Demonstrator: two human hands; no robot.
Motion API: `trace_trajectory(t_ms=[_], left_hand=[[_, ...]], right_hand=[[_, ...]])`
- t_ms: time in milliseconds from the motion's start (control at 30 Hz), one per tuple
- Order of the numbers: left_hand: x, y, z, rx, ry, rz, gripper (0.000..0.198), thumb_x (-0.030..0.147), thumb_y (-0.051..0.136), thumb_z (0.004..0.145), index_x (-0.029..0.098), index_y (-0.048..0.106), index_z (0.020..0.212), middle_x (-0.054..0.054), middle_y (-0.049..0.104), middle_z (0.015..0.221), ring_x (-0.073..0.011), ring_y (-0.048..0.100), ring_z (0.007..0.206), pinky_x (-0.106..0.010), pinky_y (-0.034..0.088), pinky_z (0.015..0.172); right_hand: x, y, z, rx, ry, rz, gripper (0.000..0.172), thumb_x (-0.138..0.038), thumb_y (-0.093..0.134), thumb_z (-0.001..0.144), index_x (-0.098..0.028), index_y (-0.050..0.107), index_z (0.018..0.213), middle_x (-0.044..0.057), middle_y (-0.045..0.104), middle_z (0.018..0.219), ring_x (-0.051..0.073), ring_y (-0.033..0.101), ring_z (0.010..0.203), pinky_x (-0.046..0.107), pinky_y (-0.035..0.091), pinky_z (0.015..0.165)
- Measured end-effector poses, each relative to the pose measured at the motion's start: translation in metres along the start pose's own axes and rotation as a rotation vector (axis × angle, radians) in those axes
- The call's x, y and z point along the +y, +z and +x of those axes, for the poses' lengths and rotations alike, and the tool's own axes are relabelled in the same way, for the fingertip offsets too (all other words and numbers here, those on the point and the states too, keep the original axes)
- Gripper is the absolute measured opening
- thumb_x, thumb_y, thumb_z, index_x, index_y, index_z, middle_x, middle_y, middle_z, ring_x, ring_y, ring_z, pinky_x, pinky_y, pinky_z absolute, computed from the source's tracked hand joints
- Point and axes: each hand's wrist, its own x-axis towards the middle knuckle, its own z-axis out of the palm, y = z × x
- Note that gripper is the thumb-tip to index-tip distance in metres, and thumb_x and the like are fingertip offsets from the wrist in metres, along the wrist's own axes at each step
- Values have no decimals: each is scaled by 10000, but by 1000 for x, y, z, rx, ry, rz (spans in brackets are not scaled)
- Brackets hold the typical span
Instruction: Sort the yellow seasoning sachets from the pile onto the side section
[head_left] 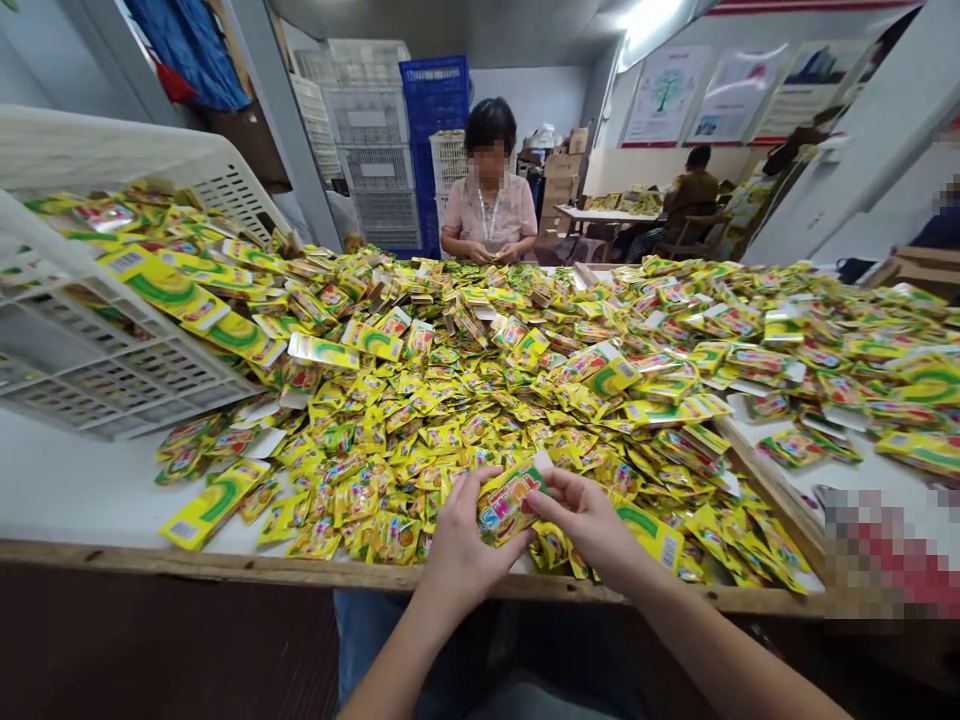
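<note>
My left hand (465, 535) and my right hand (585, 517) together pinch a yellow-green printed sachet (512, 502) just above the near table edge. Its printing is partly covered by my fingers. Right below and beyond my hands spreads a large heap of similar yellow sachets (450, 410), loose and overlapping. A larger yellow packet (651, 533) lies close to my right wrist, apart from my fingers. The white table top (82, 480) carries the heap, and its wooden front edge (225, 572) runs beneath my forearms.
A tipped white plastic crate (97, 350) spills sachets at the left. Across the table, a seated person (489, 190) handles sachets. Behind stand stacked white crates (367, 130) and a blue crate (435, 130). Another person (694, 195) sits at a farther table.
</note>
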Motion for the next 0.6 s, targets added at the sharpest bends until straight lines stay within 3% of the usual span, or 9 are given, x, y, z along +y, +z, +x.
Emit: trace_trajectory(t_ms=[133,233,300,367,467,533,600], left_hand=[[1,13,-5,61,-27,-86,458,288,725,663,197,544,1074,-69,635,1020,-231,616,961,-374,516,837],[5,26,-13,92,-67,-147,484,314,740,657,199,540,1083,-73,641,1024,-236,626,961,-378,521,835],[8,33,-18,59,-89,-188,500,323,753,645,199,539,1079,-76,642,1024,-241,630,952,-382,525,829],[8,38,-22,-7,-67,-228,523,323,757,644,204,524,1097,-78,636,1042,-239,627,960,-380,525,835],[1,39,-26,-101,54,-237,644,361,768,643,209,467,1192,-97,595,1137,-247,586,1052,-386,507,891],[-11,36,-25,-72,115,-164,668,386,747,675,205,436,1238,-114,561,1184,-258,545,1111,-410,480,933],[-24,32,-24,32,115,-75,557,366,690,744,196,452,1219,-119,557,1163,-253,534,1113,-421,467,942]], right_hand=[[3,-4,-4,-53,37,-50,405,-530,724,657,-149,679,787,52,725,759,201,676,726,350,544,740],[9,-12,-10,148,-101,-83,397,-453,775,630,-170,663,886,59,720,805,211,680,761,344,563,710],[12,-21,-14,319,-190,-83,549,-384,823,577,-212,613,1054,68,706,949,198,681,763,324,571,671],[12,-33,-16,296,-110,-84,712,-365,842,538,-240,553,1177,75,689,1015,182,678,707,317,569,615],[-2,-71,-14,173,113,-162,644,-423,839,503,-201,643,1075,82,714,851,197,664,631,345,549,583],[-21,-114,-12,361,77,-285,529,-468,826,505,-211,704,951,117,718,825,241,672,684,393,528,621],[-46,-167,-10,708,-99,-447,480,-514,796,548,-257,714,945,173,709,899,288,671,756,463,477,638]])
